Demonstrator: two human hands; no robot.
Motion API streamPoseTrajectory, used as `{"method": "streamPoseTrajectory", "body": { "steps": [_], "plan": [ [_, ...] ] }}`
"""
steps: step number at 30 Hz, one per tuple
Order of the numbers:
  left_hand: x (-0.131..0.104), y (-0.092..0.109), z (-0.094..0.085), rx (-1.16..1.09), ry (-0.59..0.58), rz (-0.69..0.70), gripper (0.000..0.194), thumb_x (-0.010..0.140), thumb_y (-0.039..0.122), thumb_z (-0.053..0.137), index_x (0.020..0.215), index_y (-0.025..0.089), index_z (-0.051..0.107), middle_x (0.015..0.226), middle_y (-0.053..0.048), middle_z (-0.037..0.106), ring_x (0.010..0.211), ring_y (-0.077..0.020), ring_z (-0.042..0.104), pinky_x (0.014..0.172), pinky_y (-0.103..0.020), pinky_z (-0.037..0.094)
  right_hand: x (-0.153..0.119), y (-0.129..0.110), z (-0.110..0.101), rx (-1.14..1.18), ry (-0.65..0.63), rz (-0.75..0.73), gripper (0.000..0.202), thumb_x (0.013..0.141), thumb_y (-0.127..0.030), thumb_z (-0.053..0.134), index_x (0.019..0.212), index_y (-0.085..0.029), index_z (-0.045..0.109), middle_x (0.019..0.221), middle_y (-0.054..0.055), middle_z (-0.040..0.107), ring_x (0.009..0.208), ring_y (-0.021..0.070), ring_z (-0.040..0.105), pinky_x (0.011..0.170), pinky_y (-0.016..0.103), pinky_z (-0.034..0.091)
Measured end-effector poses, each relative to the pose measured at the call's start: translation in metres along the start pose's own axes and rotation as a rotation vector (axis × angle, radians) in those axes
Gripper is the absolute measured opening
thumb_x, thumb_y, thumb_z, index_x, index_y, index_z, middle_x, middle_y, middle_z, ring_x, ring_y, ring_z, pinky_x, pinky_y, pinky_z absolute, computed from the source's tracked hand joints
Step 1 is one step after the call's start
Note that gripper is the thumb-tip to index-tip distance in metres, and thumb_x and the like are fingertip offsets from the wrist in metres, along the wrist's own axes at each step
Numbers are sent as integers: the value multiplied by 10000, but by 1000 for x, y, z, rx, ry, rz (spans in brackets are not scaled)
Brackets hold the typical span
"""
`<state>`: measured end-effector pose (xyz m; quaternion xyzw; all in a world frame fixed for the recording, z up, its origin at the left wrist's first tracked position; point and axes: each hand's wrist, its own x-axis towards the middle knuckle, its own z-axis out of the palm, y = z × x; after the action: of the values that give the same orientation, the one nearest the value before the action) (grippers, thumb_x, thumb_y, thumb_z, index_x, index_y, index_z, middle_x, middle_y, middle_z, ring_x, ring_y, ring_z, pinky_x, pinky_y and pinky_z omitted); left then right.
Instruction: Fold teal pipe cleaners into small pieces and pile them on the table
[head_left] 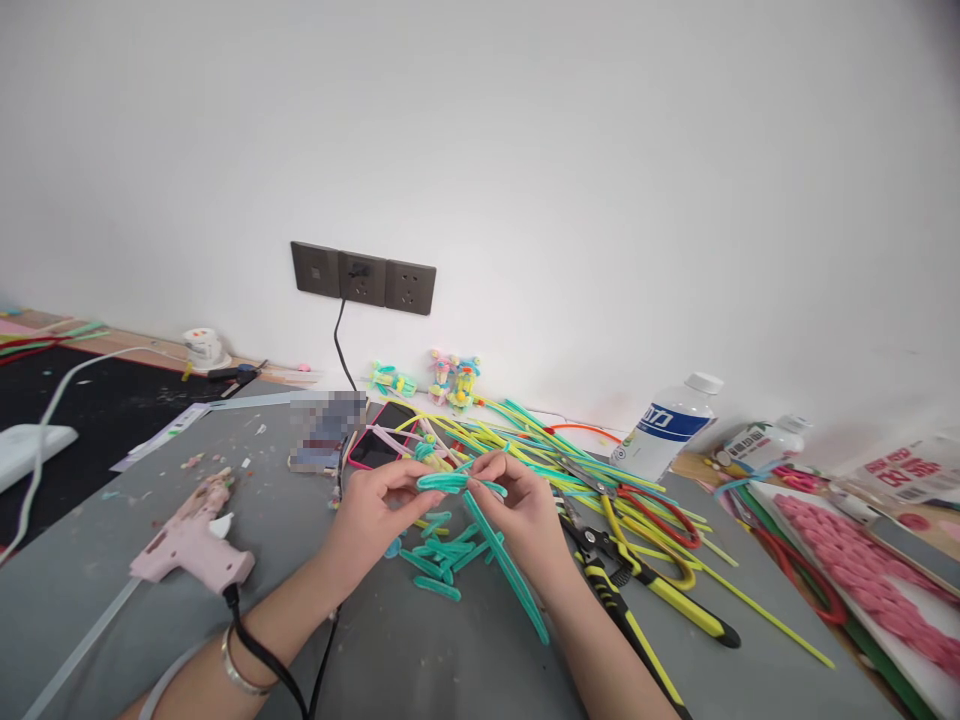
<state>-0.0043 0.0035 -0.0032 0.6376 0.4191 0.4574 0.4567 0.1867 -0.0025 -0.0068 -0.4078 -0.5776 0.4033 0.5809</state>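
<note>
Between my two hands is a teal pipe cleaner (444, 484) bent into a narrow loop, with a long doubled tail (514, 575) slanting down under my right palm. My left hand (379, 510) pinches the loop's left end between thumb and fingers. Thumb and forefinger of my right hand (521, 500) close on the other side of the same pipe cleaner. Just below my hands, several short folded teal pipe cleaner pieces (442, 553) lie in a pile on the grey mat (390, 660).
A pink glue gun (191, 540) lies at left, its cord crossing by my left forearm. At right are yellow-handled pliers (622, 570), red-handled scissors (667, 510), long yellow and green pipe cleaners (517, 435) and a bottle (667, 425). Small pipe-cleaner figures (454, 378) stand by the wall.
</note>
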Motion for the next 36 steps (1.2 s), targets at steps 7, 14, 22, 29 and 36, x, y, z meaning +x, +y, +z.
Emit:
{"method": "streamPoseTrajectory", "body": {
  "steps": [7, 14, 22, 29, 36],
  "plan": [
    [-1, -2, 1, -99, -12, -34, 203, 783, 317, 752, 930, 177, 761, 844, -66, 806, 761, -243, 755, 700, -328, 639, 1, -2, 0, -20, 4, -11, 182, 806, -308, 721, 718, -228, 583, 773, 18, 615, 767, 200, 566, 724, 319, 441],
    [1, 5, 2, -171, 5, -69, 216, 817, 382, 714, 852, 171, 746, 772, -68, 806, 683, -217, 745, 654, -297, 621, 1, -1, -4, 24, -38, 82, 223, 838, -420, 722, 778, -211, 672, 767, 22, 607, 723, 181, 522, 663, 294, 414],
    [1, 7, 2, -181, 32, -63, 186, 789, 354, 745, 810, 169, 739, 726, -56, 799, 648, -204, 734, 633, -280, 614, 2, 3, -6, 47, -54, 110, 312, 856, -507, 707, 793, -201, 690, 749, 23, 605, 696, 170, 518, 660, 288, 421],
    [3, 6, 0, -254, 29, -60, 170, 801, 337, 743, 807, 168, 764, 672, -21, 781, 611, -169, 721, 601, -231, 606, 0, -5, -7, 69, -178, 71, 259, 840, -447, 753, 955, -240, 647, 926, 31, 652, 782, 179, 573, 733, 304, 466],
    [4, 6, 0, -257, 7, -94, 172, 797, 338, 757, 800, 167, 778, 645, -20, 775, 594, -173, 720, 585, -234, 603, -1, -10, -8, -47, -214, -5, 221, 831, -395, 770, 972, -240, 697, 908, 33, 672, 777, 183, 575, 748, 318, 458]
  ]
}}
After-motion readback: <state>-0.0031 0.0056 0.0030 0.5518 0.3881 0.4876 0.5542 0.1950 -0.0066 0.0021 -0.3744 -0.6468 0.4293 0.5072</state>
